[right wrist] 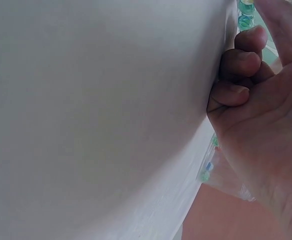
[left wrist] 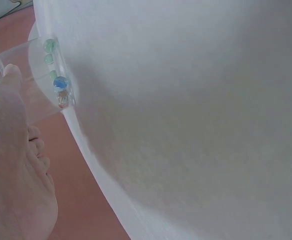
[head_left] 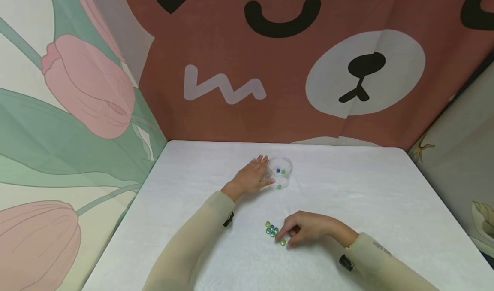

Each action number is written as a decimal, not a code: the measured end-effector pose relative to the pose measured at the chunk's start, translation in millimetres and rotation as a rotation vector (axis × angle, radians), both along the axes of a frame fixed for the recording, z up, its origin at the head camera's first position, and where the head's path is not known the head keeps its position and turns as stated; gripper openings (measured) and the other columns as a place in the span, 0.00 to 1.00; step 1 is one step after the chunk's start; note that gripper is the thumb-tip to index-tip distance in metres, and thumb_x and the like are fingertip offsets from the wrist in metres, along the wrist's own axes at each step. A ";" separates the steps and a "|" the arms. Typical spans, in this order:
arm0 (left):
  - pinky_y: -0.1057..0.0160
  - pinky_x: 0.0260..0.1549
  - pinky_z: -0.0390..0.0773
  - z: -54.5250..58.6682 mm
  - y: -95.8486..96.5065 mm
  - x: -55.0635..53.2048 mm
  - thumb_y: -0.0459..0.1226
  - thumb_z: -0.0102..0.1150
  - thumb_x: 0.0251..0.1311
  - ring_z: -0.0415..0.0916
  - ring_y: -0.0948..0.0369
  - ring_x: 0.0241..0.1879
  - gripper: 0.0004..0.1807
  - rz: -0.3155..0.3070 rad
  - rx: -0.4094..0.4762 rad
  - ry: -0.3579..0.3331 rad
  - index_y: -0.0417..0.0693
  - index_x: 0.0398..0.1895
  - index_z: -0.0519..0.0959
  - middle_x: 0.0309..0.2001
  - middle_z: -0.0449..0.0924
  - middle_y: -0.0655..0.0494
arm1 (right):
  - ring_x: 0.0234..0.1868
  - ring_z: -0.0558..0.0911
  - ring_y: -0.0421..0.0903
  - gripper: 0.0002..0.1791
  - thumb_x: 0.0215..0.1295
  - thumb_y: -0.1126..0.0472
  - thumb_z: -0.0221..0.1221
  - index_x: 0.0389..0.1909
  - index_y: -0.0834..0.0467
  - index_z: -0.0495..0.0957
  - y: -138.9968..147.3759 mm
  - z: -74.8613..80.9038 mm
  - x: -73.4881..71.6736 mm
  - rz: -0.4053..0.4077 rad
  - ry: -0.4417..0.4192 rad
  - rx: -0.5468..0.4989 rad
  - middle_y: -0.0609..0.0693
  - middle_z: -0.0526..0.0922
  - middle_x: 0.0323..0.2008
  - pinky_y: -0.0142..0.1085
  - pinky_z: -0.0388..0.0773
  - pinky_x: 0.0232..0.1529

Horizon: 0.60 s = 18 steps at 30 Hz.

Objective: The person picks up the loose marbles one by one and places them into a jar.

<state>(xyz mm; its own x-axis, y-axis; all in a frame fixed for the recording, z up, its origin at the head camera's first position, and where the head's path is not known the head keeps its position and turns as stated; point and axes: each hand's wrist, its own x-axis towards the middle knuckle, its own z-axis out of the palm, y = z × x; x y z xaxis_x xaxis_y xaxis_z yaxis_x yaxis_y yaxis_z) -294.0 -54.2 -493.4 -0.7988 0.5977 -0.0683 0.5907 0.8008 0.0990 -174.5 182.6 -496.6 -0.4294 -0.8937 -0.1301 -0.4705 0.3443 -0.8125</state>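
Note:
A clear plastic cup [head_left: 286,180] stands toward the back of the table, with several glass marbles [left wrist: 60,82] at its bottom, green ones and a blue one among them. My left hand [head_left: 250,175] holds the cup from its left side, thumb on the front of the wall and fingers along the back. Nearer me, loose marbles [head_left: 273,234] in green, blue and yellow lie in a small cluster. Over its right edge is my right hand [head_left: 306,229], index finger pointing down, other fingers curled under. A yellow-green marble [head_left: 283,242] lies between its spread index finger and thumb.
White cloth covers the table [head_left: 347,188]. A brown curtain with a bear face [head_left: 231,119] hangs right behind the far edge, and a tulip-print curtain [head_left: 88,85] runs along the left side. Another patterned cloth [head_left: 459,153] hangs at the right.

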 end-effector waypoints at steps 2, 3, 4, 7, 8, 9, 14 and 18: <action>0.62 0.79 0.35 0.0 0.1 0.1 0.66 0.32 0.74 0.32 0.56 0.81 0.47 0.001 -0.001 0.000 0.44 0.82 0.44 0.83 0.40 0.52 | 0.28 0.69 0.26 0.15 0.63 0.59 0.70 0.51 0.53 0.87 -0.6 0.2 0.4 0.004 0.015 -0.002 0.37 0.77 0.27 0.22 0.72 0.29; 0.62 0.79 0.35 -0.2 0.1 0.0 0.66 0.32 0.74 0.32 0.56 0.81 0.47 0.002 -0.002 0.000 0.44 0.82 0.44 0.83 0.40 0.52 | 0.28 0.70 0.26 0.15 0.63 0.59 0.70 0.50 0.53 0.88 -1.0 0.1 0.7 0.005 0.024 -0.004 0.38 0.77 0.26 0.22 0.72 0.29; 0.62 0.79 0.35 -0.4 0.1 0.1 0.66 0.32 0.74 0.32 0.56 0.81 0.47 0.002 -0.002 -0.001 0.44 0.82 0.44 0.83 0.40 0.52 | 0.27 0.70 0.26 0.14 0.63 0.59 0.70 0.50 0.53 0.88 -1.5 0.2 1.0 0.007 0.030 -0.006 0.38 0.77 0.26 0.22 0.72 0.28; 0.62 0.79 0.35 -1.2 0.1 0.1 0.66 0.32 0.74 0.33 0.56 0.81 0.47 0.001 0.000 -0.001 0.44 0.82 0.45 0.83 0.40 0.52 | 0.27 0.69 0.25 0.13 0.62 0.60 0.70 0.49 0.53 0.88 -2.7 0.4 2.7 0.014 0.064 -0.013 0.39 0.77 0.26 0.22 0.73 0.28; 0.62 0.79 0.35 -1.4 0.1 0.1 0.66 0.32 0.74 0.33 0.56 0.81 0.47 0.001 0.001 -0.001 0.44 0.82 0.45 0.83 0.40 0.52 | 0.27 0.69 0.25 0.13 0.62 0.60 0.70 0.48 0.53 0.88 -3.2 0.3 3.0 0.013 0.072 -0.014 0.40 0.77 0.25 0.22 0.72 0.28; 0.62 0.79 0.35 -1.5 0.0 0.1 0.66 0.32 0.74 0.33 0.56 0.81 0.47 0.001 0.001 -0.001 0.44 0.82 0.45 0.83 0.40 0.52 | 0.27 0.69 0.25 0.12 0.62 0.61 0.70 0.47 0.53 0.89 -3.5 0.2 3.4 0.013 0.075 -0.015 0.40 0.77 0.25 0.22 0.72 0.28; 0.62 0.79 0.35 -0.5 -0.1 0.6 0.66 0.32 0.74 0.33 0.56 0.81 0.47 0.004 0.005 -0.004 0.44 0.82 0.45 0.82 0.40 0.52 | 0.26 0.69 0.26 0.11 0.62 0.61 0.70 0.46 0.53 0.89 -3.2 -1.5 2.6 0.001 0.077 -0.014 0.40 0.77 0.25 0.22 0.72 0.27; 0.62 0.79 0.35 -0.2 -0.3 0.8 0.66 0.32 0.74 0.33 0.56 0.81 0.47 0.004 0.004 0.001 0.43 0.82 0.45 0.82 0.40 0.52 | 0.27 0.69 0.26 0.10 0.62 0.63 0.70 0.44 0.52 0.89 -2.8 -2.8 1.8 -0.014 0.087 -0.013 0.39 0.78 0.26 0.23 0.73 0.27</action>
